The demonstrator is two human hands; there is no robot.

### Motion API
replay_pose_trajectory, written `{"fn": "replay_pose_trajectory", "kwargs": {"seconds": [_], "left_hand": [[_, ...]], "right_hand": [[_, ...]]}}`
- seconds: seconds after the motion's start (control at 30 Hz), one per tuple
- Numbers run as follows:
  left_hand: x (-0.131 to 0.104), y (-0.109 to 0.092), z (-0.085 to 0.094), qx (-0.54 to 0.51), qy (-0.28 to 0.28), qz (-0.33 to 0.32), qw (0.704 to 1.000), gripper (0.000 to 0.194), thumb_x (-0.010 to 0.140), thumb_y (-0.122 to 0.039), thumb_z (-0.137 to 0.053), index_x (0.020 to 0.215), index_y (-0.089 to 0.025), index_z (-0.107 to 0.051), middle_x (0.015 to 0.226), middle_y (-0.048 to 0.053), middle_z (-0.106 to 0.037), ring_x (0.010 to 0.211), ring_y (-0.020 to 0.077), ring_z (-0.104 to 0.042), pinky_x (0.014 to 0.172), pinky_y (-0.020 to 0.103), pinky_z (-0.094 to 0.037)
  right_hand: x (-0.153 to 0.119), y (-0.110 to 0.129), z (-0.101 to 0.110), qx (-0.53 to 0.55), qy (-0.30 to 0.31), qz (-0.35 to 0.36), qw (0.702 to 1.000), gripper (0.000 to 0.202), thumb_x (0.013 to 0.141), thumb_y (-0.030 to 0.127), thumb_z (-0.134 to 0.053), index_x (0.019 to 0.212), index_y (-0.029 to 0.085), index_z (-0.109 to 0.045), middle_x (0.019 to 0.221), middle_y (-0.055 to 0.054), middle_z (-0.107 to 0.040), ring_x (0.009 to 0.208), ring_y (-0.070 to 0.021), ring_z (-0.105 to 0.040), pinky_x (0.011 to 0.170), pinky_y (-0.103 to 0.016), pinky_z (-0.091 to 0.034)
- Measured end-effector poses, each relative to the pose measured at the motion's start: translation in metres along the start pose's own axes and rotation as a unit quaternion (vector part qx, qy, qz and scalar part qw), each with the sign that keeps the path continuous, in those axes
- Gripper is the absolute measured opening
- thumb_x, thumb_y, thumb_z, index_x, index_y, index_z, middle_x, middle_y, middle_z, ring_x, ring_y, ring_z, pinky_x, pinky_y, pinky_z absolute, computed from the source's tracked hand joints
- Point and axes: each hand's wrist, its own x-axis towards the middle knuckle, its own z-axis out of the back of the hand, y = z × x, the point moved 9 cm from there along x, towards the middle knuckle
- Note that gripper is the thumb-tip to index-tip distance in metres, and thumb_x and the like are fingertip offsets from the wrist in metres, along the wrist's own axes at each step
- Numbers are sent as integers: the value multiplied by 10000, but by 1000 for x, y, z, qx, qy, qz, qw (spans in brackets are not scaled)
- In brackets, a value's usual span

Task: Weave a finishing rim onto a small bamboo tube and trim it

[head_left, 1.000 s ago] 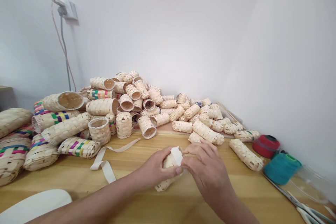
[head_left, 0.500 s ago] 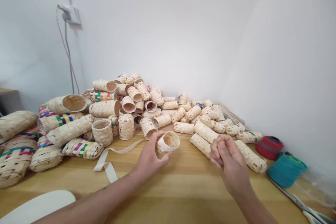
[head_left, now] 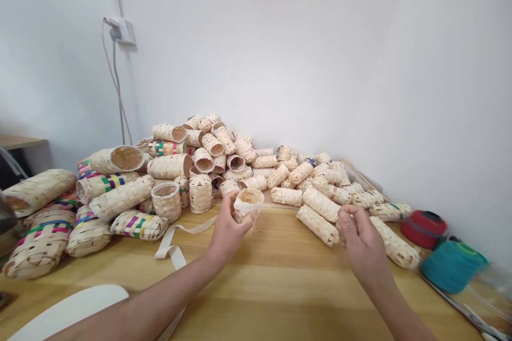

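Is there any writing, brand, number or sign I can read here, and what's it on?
None: no readable text anywhere. The woven basket in the left hand, the red spool, the teal spool and the wall socket show no legible lettering.

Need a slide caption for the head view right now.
Left hand holds a woven basket mouth-up before a heap of baskets; right hand, curled, is apart.

My left hand grips a small woven basket, mouth upward; my right hand, fingertips pinched together, is near woven tubes on the wooden surface.
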Motion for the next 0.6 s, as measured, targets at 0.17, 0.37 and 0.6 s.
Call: {"fn": "replay_pose_trajectory", "kwargs": {"seconds": [0.17,0.37,0.6], "left_hand": [[-13,-7,-20,-27,92,-12,995,370,798,-258,-615,1107,-201,-421,1090,68,-587,975,187,-587,877,331,-453],[-41,-19,-47,-28,190,-39,981,487,805,-224,-642,1222,-226,-390,1229,90,-534,1109,209,-542,955,341,-427],[-44,-33,-47,21,251,-85,964,430,878,-330,-580,1278,-240,-449,1287,91,-522,1156,235,-514,956,361,-420]], "right_hand": [[-12,21,-6,-94,4,45,995,197,912,389,-425,874,228,-531,527,56,-413,476,-156,-426,490,-260,-332],[-35,27,-58,-21,214,74,974,301,893,379,-521,1142,215,-552,569,76,-363,483,-128,-400,489,-230,-347],[-36,31,-68,31,308,107,945,207,928,326,-496,814,215,-628,748,12,-627,690,-152,-560,637,-239,-415]]}}
